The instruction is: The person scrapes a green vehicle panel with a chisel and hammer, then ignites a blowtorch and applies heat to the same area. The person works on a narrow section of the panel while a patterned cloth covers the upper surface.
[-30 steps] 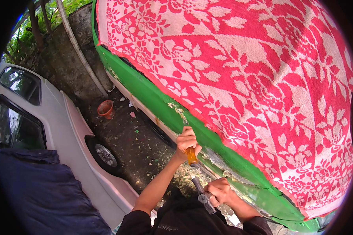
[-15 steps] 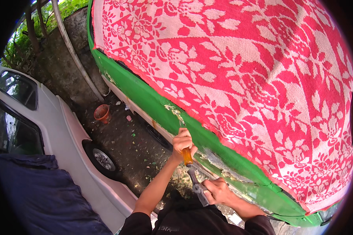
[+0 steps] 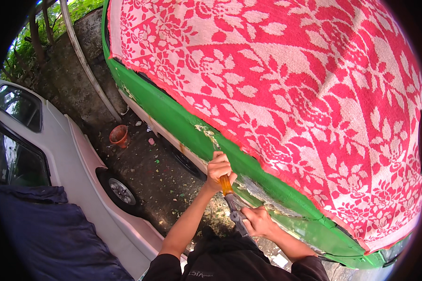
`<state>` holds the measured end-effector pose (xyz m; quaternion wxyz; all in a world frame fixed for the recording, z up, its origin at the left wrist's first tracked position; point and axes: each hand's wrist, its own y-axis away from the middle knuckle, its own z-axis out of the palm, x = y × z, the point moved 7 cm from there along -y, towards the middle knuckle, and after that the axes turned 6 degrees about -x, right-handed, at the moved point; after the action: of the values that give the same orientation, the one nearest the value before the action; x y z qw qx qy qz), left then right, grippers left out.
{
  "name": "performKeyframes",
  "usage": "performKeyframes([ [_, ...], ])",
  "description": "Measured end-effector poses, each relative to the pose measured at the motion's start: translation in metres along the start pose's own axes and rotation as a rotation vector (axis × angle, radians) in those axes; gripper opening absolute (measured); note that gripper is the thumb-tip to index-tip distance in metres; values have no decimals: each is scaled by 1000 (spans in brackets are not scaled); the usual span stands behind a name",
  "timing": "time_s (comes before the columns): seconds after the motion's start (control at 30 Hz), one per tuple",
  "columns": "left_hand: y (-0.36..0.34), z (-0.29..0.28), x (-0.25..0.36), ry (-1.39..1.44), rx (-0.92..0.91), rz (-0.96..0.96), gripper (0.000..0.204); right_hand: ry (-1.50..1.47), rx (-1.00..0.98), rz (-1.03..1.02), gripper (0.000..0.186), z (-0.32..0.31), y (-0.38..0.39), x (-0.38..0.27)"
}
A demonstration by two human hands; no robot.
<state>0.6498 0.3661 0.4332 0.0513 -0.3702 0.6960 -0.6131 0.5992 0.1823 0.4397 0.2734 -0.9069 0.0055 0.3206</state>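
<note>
My left hand (image 3: pixel 219 169) is closed around a screwdriver with a translucent amber handle (image 3: pixel 226 186). Its narrow shank comes out above my fist, against a patch of chipped paint and pale filler (image 3: pixel 207 133) on the green car body (image 3: pixel 173 111). My right hand (image 3: pixel 259 221) grips a grey metal pair of pliers (image 3: pixel 236 214), though its exact form is partly hidden by my fingers. The pliers' end meets the butt of the amber handle. Lower along the panel, another scraped patch (image 3: pixel 260 191) shows bare, whitish material.
A red and pink floral cloth (image 3: pixel 286 84) covers the green car's top. To the left stands a pale car (image 3: pixel 75 164) with a dark blue cloth (image 3: pixel 47 229) over it. An orange bucket (image 3: pixel 119 136) sits on the debris-strewn ground between them, near a wall (image 3: pixel 75 70).
My right hand has brought the pliers up slightly, closing the small gap to the screwdriver's butt. My left hand stays in nearly the same place.
</note>
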Motion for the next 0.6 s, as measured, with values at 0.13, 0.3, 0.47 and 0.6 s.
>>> performKeyframes([
  [0.13, 3, -1, -2, 0, 18, -6, 35, -49, 54, -1, 15, -3, 8, -16],
  [0.3, 3, 2, -2, 3, -3, -3, 34, -35, -27, 149, 15, 4, 8, 14],
  [0.47, 2, 0, -3, -10, 7, -7, 34, -87, 122, -121, 24, -4, 12, -19],
  [0.6, 1, 5, -1, -26, -22, 0, 33, -7, 63, -18, 20, 0, 10, 8],
])
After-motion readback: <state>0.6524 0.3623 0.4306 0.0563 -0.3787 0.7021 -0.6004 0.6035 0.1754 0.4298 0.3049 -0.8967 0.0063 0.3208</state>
